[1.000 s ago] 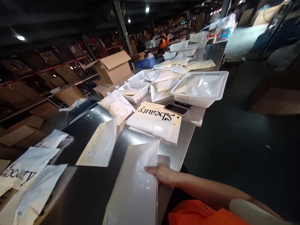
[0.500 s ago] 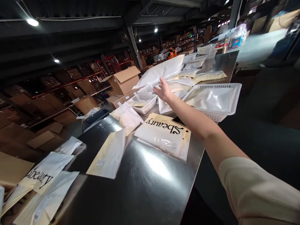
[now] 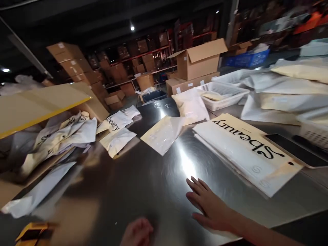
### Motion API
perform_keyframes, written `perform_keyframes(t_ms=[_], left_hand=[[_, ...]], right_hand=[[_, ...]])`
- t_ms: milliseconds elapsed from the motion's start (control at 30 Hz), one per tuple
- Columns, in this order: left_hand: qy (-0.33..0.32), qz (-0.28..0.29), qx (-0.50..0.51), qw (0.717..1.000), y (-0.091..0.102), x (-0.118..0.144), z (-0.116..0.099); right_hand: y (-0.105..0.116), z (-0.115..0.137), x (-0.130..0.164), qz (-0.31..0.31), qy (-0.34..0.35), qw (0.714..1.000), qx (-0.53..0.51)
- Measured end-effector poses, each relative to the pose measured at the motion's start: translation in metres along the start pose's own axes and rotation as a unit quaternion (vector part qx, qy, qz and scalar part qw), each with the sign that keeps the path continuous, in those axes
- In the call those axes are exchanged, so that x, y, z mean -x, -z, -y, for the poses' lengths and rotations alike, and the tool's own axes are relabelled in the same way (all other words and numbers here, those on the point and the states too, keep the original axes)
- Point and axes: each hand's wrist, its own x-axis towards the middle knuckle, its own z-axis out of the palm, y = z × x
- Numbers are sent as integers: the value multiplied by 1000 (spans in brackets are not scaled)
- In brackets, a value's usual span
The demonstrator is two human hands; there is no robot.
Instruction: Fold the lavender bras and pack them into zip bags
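My right hand is open over the steel table, its fingers stretched out and holding nothing. To its right lies a flat stack of white and cream mailer bags, with "Sbeauty" printed on the top one. My left hand shows at the bottom edge, somewhat blurred, its fingers curled in with nothing seen in them. Beyond the hands rest a cream and white mailer and a fuller white mailer.
At left, an open carton holds several crumpled mailers, and more printed mailers lie beside it. A black phone touches the stack. White baskets and piled parcels stand at right. A yellow tool sits at lower left.
My view has turned left and down. My open right hand has drawn back from above the baskets to the near table. My left hand has come into view.
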Motion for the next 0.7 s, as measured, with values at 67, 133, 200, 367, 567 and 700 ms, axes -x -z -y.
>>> perform_keyframes(t_ms=[67, 133, 200, 367, 567, 700], left_hand=[[-58, -3, -114, 992, -3, -28, -14], [-114, -55, -159, 979, -3, -67, -42], [-155, -126, -191, 961, 10, -112, -75], [-141, -313, -274, 898, 94, -197, -134], [-83, -332, -332, 879, 132, -230, -134], [-131, -270, -393, 869, 98, -209, -97]], right_hand=[[-18, -1, -3, -15, 6, 999, 44], [-27, -5, -7, -32, 7, 997, 67], [-32, -11, -9, -42, 11, 995, 88], [-34, -22, -12, -64, 7, 988, 140], [-34, -24, -13, -89, 23, 981, 173], [-33, -21, -13, -74, 16, 985, 157]])
